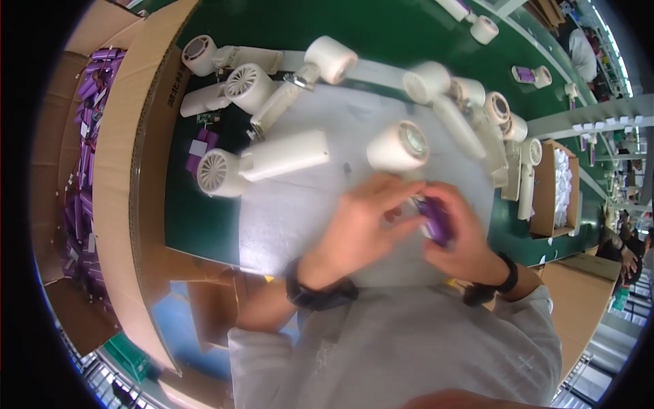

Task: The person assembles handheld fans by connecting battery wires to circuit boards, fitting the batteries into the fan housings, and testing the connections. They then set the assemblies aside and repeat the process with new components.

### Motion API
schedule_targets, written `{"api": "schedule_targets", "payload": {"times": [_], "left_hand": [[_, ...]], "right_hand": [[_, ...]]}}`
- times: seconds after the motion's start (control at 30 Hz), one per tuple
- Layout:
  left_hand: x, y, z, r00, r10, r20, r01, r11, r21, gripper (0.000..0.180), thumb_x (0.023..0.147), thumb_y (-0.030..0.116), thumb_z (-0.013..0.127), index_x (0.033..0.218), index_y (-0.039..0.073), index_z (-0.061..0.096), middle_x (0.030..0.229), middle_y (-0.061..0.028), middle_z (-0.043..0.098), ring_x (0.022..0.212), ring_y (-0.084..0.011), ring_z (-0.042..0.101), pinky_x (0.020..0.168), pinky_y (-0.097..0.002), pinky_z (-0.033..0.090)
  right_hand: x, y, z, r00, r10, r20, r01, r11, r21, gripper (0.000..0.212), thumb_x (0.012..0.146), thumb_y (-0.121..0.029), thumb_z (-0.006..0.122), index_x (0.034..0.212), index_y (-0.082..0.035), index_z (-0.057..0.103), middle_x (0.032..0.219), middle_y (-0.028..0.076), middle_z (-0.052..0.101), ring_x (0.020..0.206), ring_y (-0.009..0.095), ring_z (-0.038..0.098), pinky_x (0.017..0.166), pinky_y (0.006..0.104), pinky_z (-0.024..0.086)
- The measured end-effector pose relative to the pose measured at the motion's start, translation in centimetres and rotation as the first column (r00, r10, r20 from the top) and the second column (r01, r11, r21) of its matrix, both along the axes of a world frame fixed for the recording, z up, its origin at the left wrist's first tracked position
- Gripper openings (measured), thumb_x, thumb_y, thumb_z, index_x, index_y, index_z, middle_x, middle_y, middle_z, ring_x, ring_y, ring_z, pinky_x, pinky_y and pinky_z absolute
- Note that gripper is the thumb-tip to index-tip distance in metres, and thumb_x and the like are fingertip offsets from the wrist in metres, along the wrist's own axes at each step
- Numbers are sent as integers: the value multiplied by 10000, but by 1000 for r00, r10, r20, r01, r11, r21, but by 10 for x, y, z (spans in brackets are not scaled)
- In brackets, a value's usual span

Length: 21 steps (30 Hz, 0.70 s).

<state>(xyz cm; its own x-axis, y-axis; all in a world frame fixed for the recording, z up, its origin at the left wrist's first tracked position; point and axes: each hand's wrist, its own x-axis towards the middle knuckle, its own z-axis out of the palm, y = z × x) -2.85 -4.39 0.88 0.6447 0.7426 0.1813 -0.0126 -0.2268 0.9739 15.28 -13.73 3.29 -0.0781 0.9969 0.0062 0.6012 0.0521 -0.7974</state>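
Note:
My right hand point(466, 235) is closed around a purple battery pack point(437, 223), which lies tilted along its fingers. My left hand point(364, 221) reaches in from the other side, thumb and fingertips pinched together at the upper end of the pack. Whatever sits between those fingertips is small and blurred. Just beyond both hands is a white fan head point(396, 148), its round face turned to the right. Whether it is joined to the battery pack is hidden by my fingers.
A grey mat point(272, 238) covers part of the green table point(197, 228). Several white handheld fans point(283, 155) lie around its edge. Left stands a tall cardboard box point(129, 177) with purple battery packs; right, a smaller box point(573, 187) holds white parts. Other people work far right.

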Motion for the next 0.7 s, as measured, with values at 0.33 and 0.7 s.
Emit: {"api": "schedule_targets", "payload": {"times": [0.33,0.7], "left_hand": [[-3,2,0,973,99,208,-120,988,92,436,785,-33,736,1206,31,643,1131,-141,668,813,-194,677,687,-287,562],[-4,2,-10,983,146,108,-154,986,65,202,839,-8,688,1038,26,705,969,-119,715,780,-228,691,659,-291,559]], "right_hand": [[92,218,46,915,-225,-335,198,974,-112,598,782,-84,662,1332,56,472,955,112,651,928,174,633,840,291,480],[184,319,-29,867,113,485,-188,976,107,570,746,-249,741,1241,-21,575,1001,125,665,890,225,649,750,347,532]]}}
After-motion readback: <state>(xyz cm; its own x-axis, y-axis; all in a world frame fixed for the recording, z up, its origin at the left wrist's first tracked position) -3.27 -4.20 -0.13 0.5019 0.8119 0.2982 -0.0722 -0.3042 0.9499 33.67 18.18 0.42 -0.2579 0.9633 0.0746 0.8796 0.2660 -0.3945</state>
